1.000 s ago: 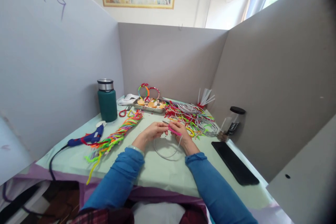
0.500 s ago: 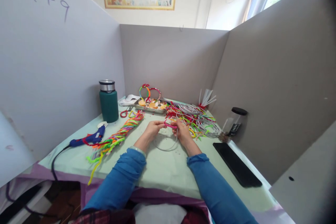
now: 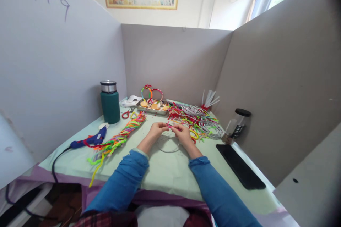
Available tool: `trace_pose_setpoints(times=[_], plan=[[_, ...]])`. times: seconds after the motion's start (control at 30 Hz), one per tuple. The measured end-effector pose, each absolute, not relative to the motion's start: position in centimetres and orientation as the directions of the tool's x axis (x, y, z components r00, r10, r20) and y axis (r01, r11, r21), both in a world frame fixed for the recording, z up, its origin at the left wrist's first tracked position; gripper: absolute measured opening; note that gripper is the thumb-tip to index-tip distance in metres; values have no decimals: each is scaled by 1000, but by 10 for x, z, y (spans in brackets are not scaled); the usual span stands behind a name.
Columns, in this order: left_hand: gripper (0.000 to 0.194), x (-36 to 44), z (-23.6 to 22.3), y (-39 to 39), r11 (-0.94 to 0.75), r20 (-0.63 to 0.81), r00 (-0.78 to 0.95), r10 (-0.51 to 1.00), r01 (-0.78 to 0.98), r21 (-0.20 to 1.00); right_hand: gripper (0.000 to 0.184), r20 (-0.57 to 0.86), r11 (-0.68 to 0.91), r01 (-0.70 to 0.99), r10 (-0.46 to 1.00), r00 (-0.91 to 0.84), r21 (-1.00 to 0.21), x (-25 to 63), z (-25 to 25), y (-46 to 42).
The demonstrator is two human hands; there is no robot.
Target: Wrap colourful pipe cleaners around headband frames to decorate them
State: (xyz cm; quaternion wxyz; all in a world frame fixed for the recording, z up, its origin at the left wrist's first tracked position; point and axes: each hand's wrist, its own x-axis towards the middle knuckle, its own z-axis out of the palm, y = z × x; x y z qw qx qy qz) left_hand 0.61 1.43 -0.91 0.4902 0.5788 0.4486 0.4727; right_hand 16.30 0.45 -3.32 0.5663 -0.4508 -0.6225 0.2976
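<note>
A thin grey hoop (image 3: pixel 169 151) hangs below my fingers at the middle of the table, with a pink pipe cleaner (image 3: pixel 169 125) wound at its top. My left hand (image 3: pixel 156 130) pinches the pink part from the left, thumb and forefinger closed. From the other side my right hand (image 3: pixel 184 135) grips close by, its fingertips almost touching the left ones. Most of the pink pipe cleaner is hidden behind the fingers. Just beyond my right hand lies a heap of colourful pipe cleaners and grey hoops (image 3: pixel 197 110).
A bundle of pipe cleaners (image 3: pixel 125 131) and a blue glue gun (image 3: pixel 90 140) lie left, near a green bottle (image 3: pixel 110 106). At the back are red scissors (image 3: pixel 125 115) and a metal tray (image 3: pixel 157 111). A black phone (image 3: pixel 239 166) and a clear jar (image 3: pixel 239 123) occupy the right.
My right hand has moved left along the pink part, so its fingertips now meet my left hand. Less of the pink shows. My left hand stays nearly in place.
</note>
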Motion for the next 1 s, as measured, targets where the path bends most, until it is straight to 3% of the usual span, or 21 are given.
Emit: trace_pose_setpoints(times=[0.4,0.9,1.0], plan=[[12,4,-16,21,-421,379,184,907,359,833,22,435,413,248,900,39,-876,163,-39,7],[11,6,-19,25,-415,392,146,908,191,889,23,407,394,218,913,16,-893,164,-36,5],[15,6,-16,23,-366,342,175,923,132,921,22,409,396,221,912,16,-891,164,-35,4]])
